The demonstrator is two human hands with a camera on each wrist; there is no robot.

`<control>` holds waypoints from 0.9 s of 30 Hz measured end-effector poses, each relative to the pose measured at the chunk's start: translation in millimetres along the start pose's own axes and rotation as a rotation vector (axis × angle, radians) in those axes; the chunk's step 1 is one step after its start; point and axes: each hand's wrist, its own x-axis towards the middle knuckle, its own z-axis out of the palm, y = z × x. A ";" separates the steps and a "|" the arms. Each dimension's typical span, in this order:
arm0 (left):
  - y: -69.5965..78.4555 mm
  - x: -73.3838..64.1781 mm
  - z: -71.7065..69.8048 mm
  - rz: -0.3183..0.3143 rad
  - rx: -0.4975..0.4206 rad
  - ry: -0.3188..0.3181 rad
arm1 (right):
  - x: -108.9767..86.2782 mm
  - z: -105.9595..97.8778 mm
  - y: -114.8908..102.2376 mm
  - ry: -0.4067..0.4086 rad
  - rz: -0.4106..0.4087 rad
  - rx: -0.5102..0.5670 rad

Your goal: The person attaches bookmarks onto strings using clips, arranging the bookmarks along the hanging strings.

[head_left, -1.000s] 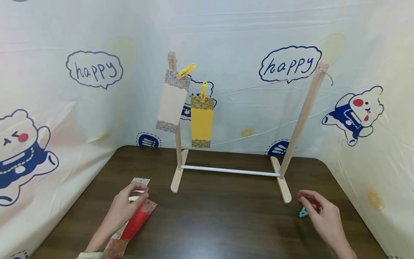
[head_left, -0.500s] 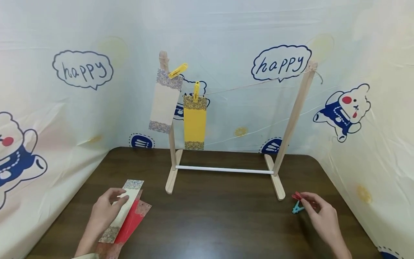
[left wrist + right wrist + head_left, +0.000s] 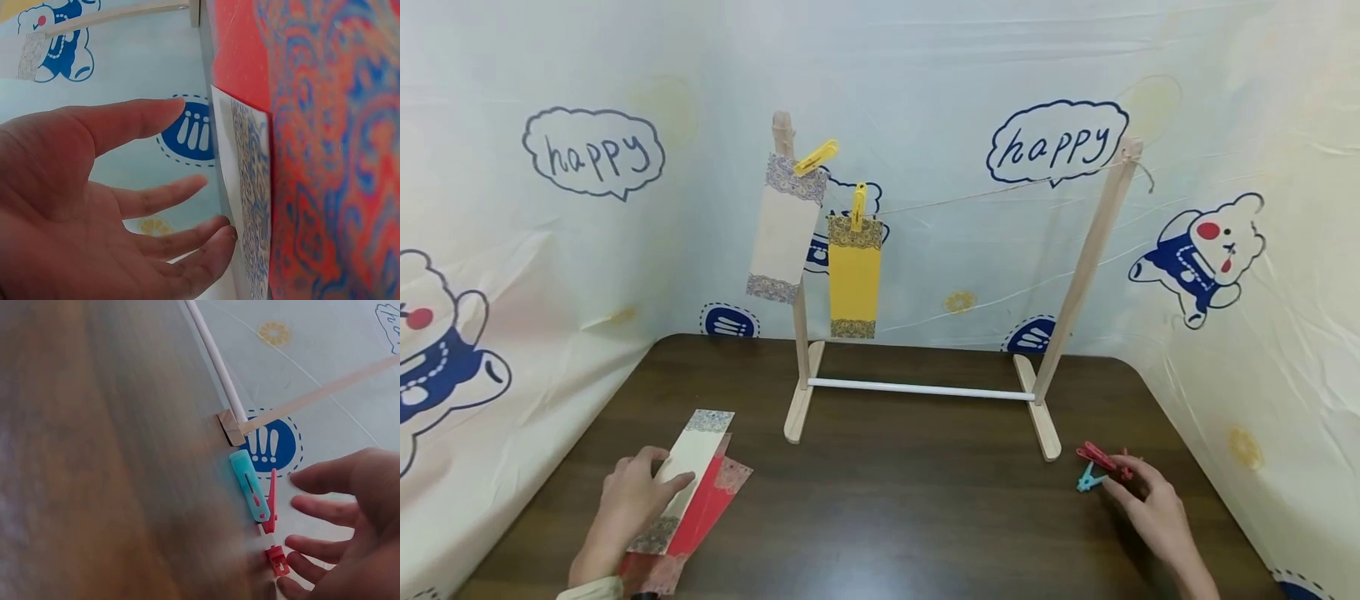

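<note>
While left grip (image 3: pixel 631 502) gapes by one cream card (image 3: pixel 694 457), right grip (image 3: pixel 1156 510) gapes beside one blue clip (image 3: pixel 249 484), two red clips (image 3: pixel 277 559).

Dark brown bench (image 3: pixel 910 492), rounded far corners, soft sheen; pale creased sheeting (image 3: pixel 910 58) behind and beside, printed bears (image 3: pixel 1187 258), "happy" bubbles (image 3: pixel 1058 143), fruit slices (image 3: pixel 961 302).

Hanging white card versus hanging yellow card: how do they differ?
The white card hangs tilted, the yellow card nearly straight. The white card's peg slants; the yellow card's peg stands upright. The white card overlaps the left post; the yellow card does not. Both have patterned ends.
</note>
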 end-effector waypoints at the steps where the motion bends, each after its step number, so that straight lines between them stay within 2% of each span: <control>1: -0.2 0.4 -0.1 0.001 0.013 0.002 | 0.2 1.1 1.6 -0.005 -0.027 -0.008; 4: -0.9 0.2 0.2 -0.015 0.037 -0.014 | 0.1 4.6 4.5 0.016 -0.111 -0.010; 7: -0.4 -1.6 0.6 -0.078 0.032 -0.044 | -0.9 6.6 4.9 0.045 -0.160 -0.020; 11: 1.9 -3.4 0.4 -0.164 0.019 -0.064 | -2.3 7.2 4.0 0.059 -0.168 -0.043; 16: 1.9 -1.0 -1.9 -0.191 0.033 -0.129 | -2.7 7.1 2.5 0.051 -0.147 -0.077; 19: -0.1 0.8 -2.9 -0.175 0.019 -0.168 | -3.4 6.5 2.4 0.039 -0.133 -0.077; 21: -1.4 1.1 -3.1 -0.149 -0.006 -0.156 | -3.2 6.0 2.6 0.029 -0.124 -0.075; 23: -3.1 0.7 -3.2 -0.110 -0.038 -0.122 | -3.0 5.6 2.0 0.026 -0.111 -0.085; 27: -5.2 -0.9 -3.3 -0.046 -0.097 -0.012 | -2.9 4.6 -0.2 0.015 -0.087 -0.092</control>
